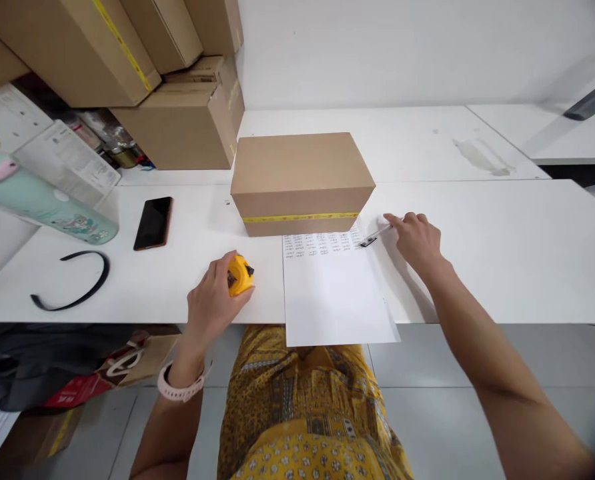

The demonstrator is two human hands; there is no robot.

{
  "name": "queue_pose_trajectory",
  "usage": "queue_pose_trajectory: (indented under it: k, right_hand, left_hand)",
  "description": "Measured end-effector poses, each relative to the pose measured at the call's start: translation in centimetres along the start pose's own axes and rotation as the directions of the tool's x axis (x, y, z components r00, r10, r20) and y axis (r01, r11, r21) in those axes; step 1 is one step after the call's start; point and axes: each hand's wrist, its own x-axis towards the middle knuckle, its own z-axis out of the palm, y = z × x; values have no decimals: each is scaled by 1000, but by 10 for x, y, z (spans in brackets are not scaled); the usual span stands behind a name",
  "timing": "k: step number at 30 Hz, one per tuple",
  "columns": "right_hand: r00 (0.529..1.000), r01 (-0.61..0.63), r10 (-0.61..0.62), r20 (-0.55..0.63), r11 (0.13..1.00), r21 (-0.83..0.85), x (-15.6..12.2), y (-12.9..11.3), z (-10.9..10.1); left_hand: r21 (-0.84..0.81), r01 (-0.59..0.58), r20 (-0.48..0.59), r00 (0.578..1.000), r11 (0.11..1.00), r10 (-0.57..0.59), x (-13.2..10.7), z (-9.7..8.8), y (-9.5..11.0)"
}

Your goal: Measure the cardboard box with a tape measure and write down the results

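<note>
So, both hands are busy here. The left hand is wrapped around a yellow tape measure, fingers over the far side and thumb on the near side, so the tape sits right in the grip, at about 2 o'clock from the middle of that hand. The right hand is pinching a pen that pokes out toward 9 o'clock, its dark end over the edge of a sheet of paper. Can't tell if it's actually touching.

That sheet is at 8 o'clock from the right hand and 3 o'clock from the left, with rows of small writing up top and its near end sticking out past the edge of the white table. Its far end disappears at a closed cardboard box with yellow tape along the front, at 1 o'clock from the left hand and 10 from the right.

Also from the left hand: a phone between 10 and 11, a mint bottle around 10, and a black headband out at 9.
</note>
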Motion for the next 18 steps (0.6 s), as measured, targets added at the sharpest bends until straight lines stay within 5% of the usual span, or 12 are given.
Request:
queue_pose_trajectory:
  k: [4, 7, 11, 13, 15, 16, 18]
  right_hand:
    - [962, 216, -179, 208, 961, -174, 9, 6, 3]
    - [947, 238, -191, 257, 957, -165, 6, 13, -5]
    - [999, 27, -27, 21, 1000, 16, -17, 15, -24]
    - [970, -145, 182, -161, 965, 219, -34, 1, -35]
    - [885, -254, 416, -210, 809, 530, -50, -25, -43]
    - [853, -255, 497, -161, 664, 703, -56, -41, -45]
    - [876, -228, 482, 35, 349, 909, -63, -74, -46]
  left_hand:
    - [140, -68, 36, 997, 988, 64, 15, 6, -16]
    - [126, -124, -22, 992, 984, 128, 17, 15, -20]
    - [-2, -296, -198, 937, 955, 289, -1, 30, -3]
    - [-93, -501, -142, 862, 860, 487, -13, 42, 15]
    - [-156, -660, 13, 742, 735, 670, -21, 57, 35]
    - [-169, -703, 105, 684, 691, 722, -23, 64, 45]
    - [-150, -742, 269, 605, 653, 749, -22, 74, 64]
